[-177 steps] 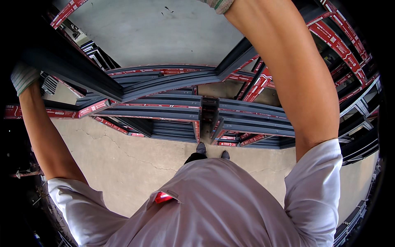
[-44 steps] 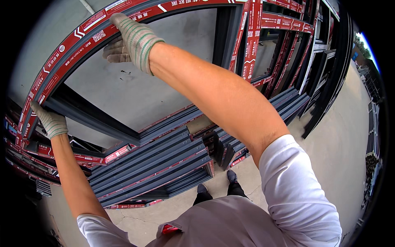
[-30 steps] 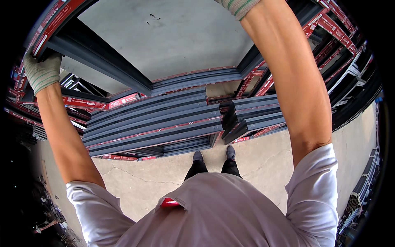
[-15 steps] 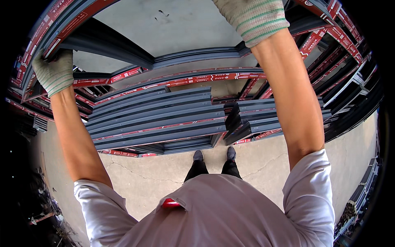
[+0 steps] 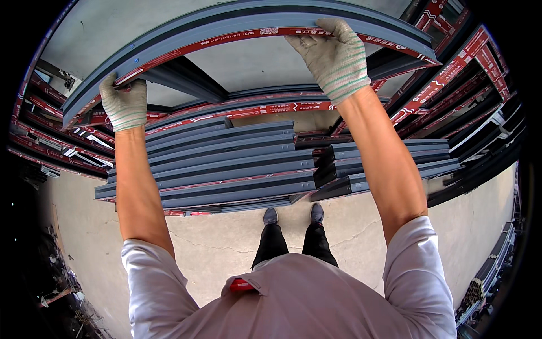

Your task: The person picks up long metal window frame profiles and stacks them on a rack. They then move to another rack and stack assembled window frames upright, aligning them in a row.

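A large grey metal window frame (image 5: 226, 21) with red protective film along its edge is raised in front of me, its near bar bowed by the lens. My left hand (image 5: 125, 106), in a pale knit glove with green stripes, is closed round the bar towards its left end. Gloved alike, my right hand (image 5: 337, 62) grips the same bar right of the middle, fingers over the filmed edge and thumb below. Beneath the held frame lies a stack of grey frames (image 5: 226, 158), low in front of my shoes.
A shorter stack of grey profiles (image 5: 395, 152) lies right of the main one. More red-filmed frames (image 5: 446, 79) lean at the right, others (image 5: 45, 121) at the left. Cracked concrete floor (image 5: 226, 231) lies around my feet. Long bars (image 5: 488, 277) lie at the far right.
The held frame has come down and nearer, so its whole near bar shows. My left hand has shifted right and slightly lower; my right hand has come lower and fully into view.
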